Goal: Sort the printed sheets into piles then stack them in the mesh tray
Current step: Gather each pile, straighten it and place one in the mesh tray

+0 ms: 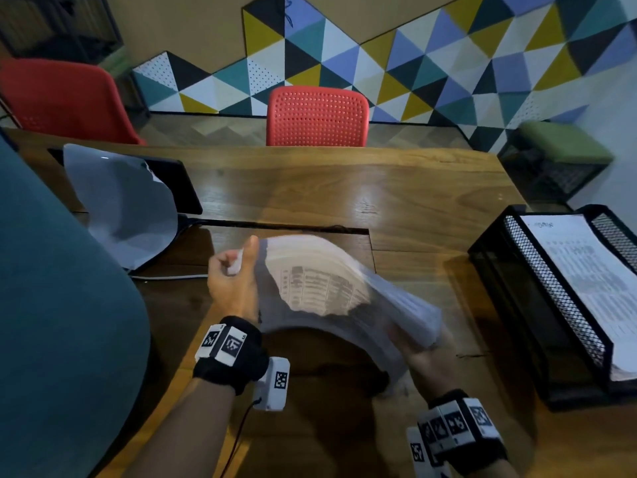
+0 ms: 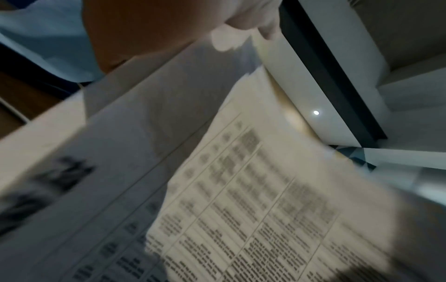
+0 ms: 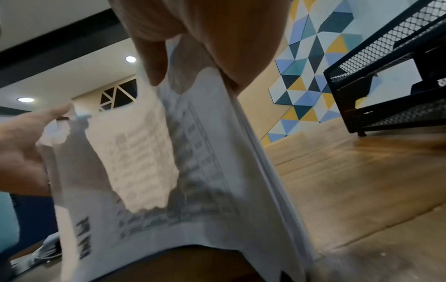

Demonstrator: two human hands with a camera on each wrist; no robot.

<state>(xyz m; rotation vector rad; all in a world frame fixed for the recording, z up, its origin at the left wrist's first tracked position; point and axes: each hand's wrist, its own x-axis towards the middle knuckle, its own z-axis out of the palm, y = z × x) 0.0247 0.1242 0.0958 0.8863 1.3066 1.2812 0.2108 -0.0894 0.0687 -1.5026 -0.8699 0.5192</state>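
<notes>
A thick stack of printed sheets arches above the wooden table, blurred by motion, with tables of text on the top page. My left hand pinches the stack's left edge between thumb and fingers. My right hand grips the right end from below, thumb on top. The left wrist view shows the printed sheets filling the picture. In the right wrist view my fingers clamp the sheets. The black mesh tray stands at the right with a printed sheet on its upper tier.
A curled white sheet lies over a dark flat device at the table's left. A red chair stands behind the table, another red chair at far left. My teal-clothed body fills the left side.
</notes>
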